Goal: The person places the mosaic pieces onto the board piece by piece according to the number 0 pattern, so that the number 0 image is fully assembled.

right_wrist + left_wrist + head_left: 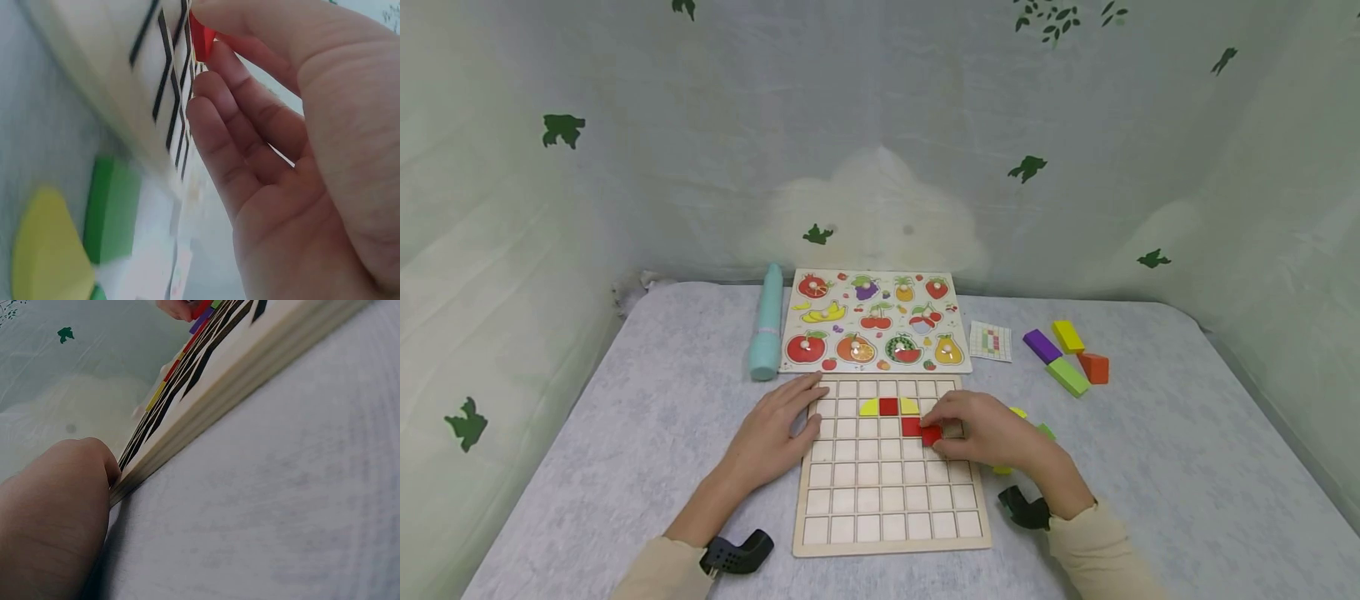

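A wooden grid board lies on the table between the two hands. In its upper rows sit two red square blocks, one lower and to the right of the other, and two yellow rounded pieces flanking the upper red one. My right hand pinches another red block between thumb and finger, over the board just beside the lower red square; its other fingers hang loosely bent. My left hand rests along the board's upper left edge, fingertips on the rim, thumb at the side.
Behind the board lies a fruit puzzle, with a teal cylindrical case on its left and a small pattern card on its right. Purple, yellow, orange and green blocks lie farther right. Green and yellow pieces lie beside the board.
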Demonstrator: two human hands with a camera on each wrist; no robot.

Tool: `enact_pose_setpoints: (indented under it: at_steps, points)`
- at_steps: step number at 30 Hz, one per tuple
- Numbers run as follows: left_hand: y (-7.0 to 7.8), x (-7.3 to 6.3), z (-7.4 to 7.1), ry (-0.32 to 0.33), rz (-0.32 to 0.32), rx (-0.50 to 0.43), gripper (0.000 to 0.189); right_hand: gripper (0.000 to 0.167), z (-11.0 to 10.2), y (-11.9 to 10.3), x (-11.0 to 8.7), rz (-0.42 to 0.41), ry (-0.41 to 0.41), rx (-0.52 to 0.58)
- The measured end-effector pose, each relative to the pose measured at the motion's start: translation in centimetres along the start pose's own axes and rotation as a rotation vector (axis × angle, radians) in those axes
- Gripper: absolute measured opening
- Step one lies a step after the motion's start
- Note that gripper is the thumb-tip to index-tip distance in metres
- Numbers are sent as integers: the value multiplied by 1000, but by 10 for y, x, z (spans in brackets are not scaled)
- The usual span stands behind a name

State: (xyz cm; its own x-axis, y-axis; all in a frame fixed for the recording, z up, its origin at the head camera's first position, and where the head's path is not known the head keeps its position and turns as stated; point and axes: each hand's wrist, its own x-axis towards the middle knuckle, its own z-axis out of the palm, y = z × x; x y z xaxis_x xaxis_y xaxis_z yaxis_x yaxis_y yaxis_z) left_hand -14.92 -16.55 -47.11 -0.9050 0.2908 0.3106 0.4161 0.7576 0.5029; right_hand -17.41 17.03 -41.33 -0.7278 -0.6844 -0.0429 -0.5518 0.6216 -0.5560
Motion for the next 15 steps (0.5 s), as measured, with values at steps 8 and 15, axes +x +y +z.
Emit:
enact_pose_setpoints:
  at_steps: [8, 15]
  points:
    - [0, -1, 0, 11, 13, 1, 42, 24, 16, -14, 8, -72, -11, -53]
    - [1, 0, -1, 2, 3, 3, 42, 25, 16, -15, 6, -73, -11, -81]
